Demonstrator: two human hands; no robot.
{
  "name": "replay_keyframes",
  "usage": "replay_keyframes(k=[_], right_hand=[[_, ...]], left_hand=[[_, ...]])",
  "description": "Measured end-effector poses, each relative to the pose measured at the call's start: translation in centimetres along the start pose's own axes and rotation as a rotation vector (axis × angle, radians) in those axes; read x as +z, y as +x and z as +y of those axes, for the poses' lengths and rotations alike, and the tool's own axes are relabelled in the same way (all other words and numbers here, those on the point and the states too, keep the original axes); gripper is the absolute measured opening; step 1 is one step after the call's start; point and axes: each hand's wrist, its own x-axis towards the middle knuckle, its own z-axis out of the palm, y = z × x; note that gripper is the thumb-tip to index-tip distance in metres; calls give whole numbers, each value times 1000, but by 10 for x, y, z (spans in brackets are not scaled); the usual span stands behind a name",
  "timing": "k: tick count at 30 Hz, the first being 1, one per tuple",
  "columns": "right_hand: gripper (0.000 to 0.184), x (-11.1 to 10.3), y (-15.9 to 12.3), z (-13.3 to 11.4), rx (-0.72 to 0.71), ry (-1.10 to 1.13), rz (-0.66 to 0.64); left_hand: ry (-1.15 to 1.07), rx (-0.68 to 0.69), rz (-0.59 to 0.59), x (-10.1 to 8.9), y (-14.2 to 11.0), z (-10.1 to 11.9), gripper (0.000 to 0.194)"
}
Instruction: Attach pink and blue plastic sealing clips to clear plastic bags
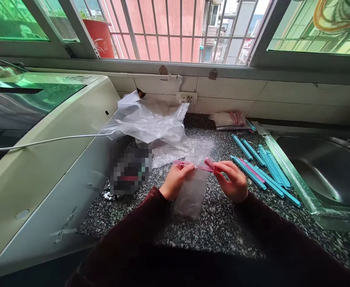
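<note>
A pink bag sealing clip point(209, 164) lies across the upper part of a small clear plastic bag point(193, 191). My left hand point(176, 178) is closed on the clip's left end and the bag, thumb on top. At the other end, my right hand point(232, 179) pinches the clip between thumb and fingers. The clip's right end looks split apart, its two strips spread. Below the clip the bag hangs down over the speckled counter point(217, 231); some of the bag's top shows above it.
Several blue clips point(273, 167) and a pink one lie right of my hands, beside a metal sink point(321, 167). Crumpled plastic sheeting point(154, 119) and a blurred dark item point(131, 171) are left. A filled bag point(230, 120) lies by the wall. A white cable point(58, 139) crosses the left.
</note>
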Motion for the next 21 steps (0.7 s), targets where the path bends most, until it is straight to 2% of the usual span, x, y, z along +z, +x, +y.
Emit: replay_keyframes(k=[5,13,21], right_hand=[[35,3,-1,1,-22,-40,-37],[33,7,-6,8,37,-24,-171],[31,8,-8,12,35,-40,-205]], left_hand=[[0,-29,-1,0,2,-2,32],[-5,-103,13,-2,8,-5,33],[-32,-133,-46,-3,8,-4,33]])
